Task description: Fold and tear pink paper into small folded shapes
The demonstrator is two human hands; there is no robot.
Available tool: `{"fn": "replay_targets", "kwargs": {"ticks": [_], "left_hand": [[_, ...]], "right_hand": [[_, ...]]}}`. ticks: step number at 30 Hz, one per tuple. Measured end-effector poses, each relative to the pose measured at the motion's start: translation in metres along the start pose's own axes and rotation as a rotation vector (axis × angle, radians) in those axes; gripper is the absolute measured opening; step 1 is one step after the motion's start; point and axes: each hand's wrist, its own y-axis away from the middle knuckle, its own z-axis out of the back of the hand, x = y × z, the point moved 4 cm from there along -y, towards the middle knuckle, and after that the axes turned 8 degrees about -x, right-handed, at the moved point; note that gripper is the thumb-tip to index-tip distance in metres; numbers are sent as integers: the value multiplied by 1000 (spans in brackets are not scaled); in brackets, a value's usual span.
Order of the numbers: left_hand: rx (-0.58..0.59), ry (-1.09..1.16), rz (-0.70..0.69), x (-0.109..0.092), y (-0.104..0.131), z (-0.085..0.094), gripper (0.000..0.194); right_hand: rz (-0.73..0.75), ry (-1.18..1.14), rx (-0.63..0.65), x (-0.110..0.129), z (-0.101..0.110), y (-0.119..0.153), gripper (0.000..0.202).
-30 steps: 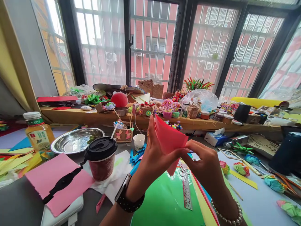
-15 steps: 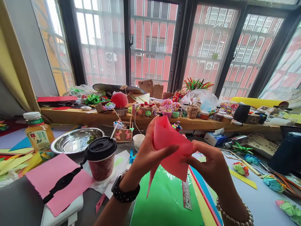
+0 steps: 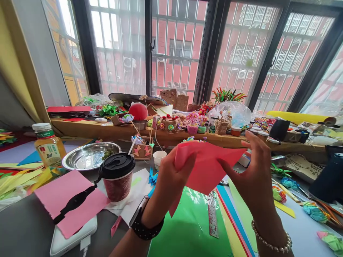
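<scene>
Held up above the green sheet (image 3: 193, 228) is a piece of pinkish-red paper (image 3: 207, 169), curled over at its left side and spread to a pointed corner at the right. My left hand (image 3: 174, 175) is closed on its left part, thumb in front and fingers hidden behind. At the right edge of the paper, my right hand (image 3: 253, 175) has its fingers spread apart. Its thumb tip meets or overlaps the paper; whether it presses on it I cannot tell. A patterned ruler (image 3: 213, 219) lies on the green sheet below, beside partly covered scissors handles (image 3: 213, 195).
A lidded coffee cup (image 3: 118, 178), a white paper cup (image 3: 158, 159), a steel plate (image 3: 77, 159) and a juice bottle (image 3: 49, 148) stand left. Pink paper (image 3: 68, 189) lies over a white power bank (image 3: 72, 239). Several crumpled paper flowers (image 3: 313, 211) lie right. Crafts crowd the windowsill (image 3: 120, 131).
The paper has opened from a curled shape into a flatter one, its point now toward the right. My right hand has gone from pinching it to spread fingers, and moved right and up.
</scene>
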Motion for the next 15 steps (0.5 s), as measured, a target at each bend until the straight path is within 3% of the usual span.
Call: {"fn": "replay_targets", "kwargs": {"ticks": [2,5,8,15], "left_hand": [[37,-48,-95,-6,6,-7,21],[65,-132,-212,-13,14,-15,25],[88,-182,-274,-17,20,-20,29],[210,-277,-322,-19,29,-25,46]], "right_hand": [[141,102,-23,10,1,1,66],[284,131,-31,22,4,5,34],[276,54,-65,29,9,8,15],[241,-64,-48,31,14,8,9]]}}
